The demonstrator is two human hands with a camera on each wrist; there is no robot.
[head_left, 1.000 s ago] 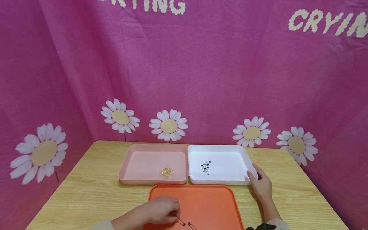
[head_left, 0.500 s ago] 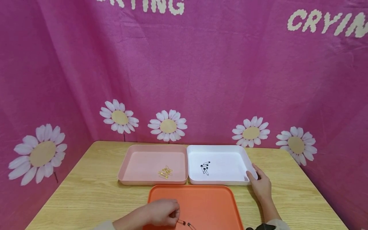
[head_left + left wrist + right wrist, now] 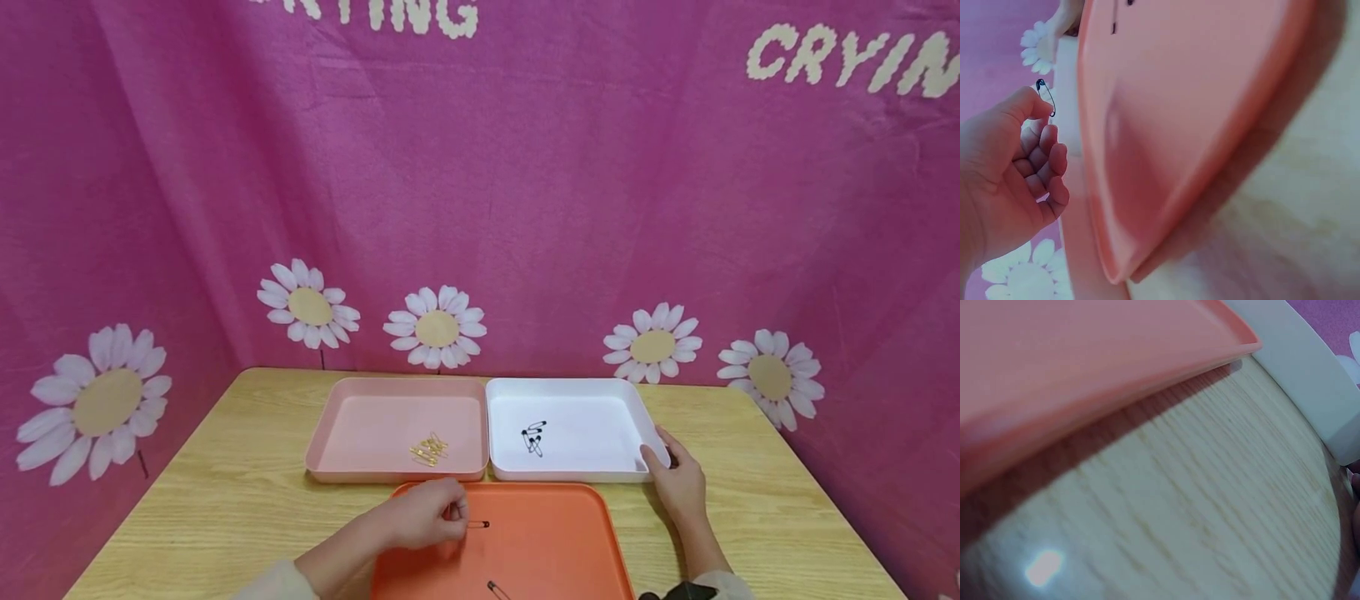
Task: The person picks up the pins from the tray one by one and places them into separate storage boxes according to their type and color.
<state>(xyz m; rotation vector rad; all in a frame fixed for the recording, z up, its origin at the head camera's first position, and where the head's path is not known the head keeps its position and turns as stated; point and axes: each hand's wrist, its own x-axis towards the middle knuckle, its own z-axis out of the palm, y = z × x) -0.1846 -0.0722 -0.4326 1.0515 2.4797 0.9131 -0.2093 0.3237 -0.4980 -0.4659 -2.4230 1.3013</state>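
My left hand (image 3: 433, 515) is over the orange tray (image 3: 551, 537), pinching a black safety pin (image 3: 480, 524) between thumb and forefinger. In the left wrist view, the pinched pin (image 3: 1052, 103) sticks out past the thumb, and the other fingers are loosely curled. Another black safety pin (image 3: 498, 590) lies on the orange tray near the bottom of the head view. My right hand (image 3: 681, 483) grips the front right corner of the white tray (image 3: 600, 421), thumb over the rim. Several black safety pins (image 3: 534, 439) lie inside that tray.
Left of the white tray, side by side with it, stands a pink tray (image 3: 367, 421) holding several gold safety pins (image 3: 429, 450). All the trays are on a wooden table (image 3: 202, 492). A magenta curtain with daisies (image 3: 480, 208) hangs behind the table.
My left hand has lifted the black safety pin and moved it away from the other pin, toward the far edge of the orange tray. The right hand keeps its hold.
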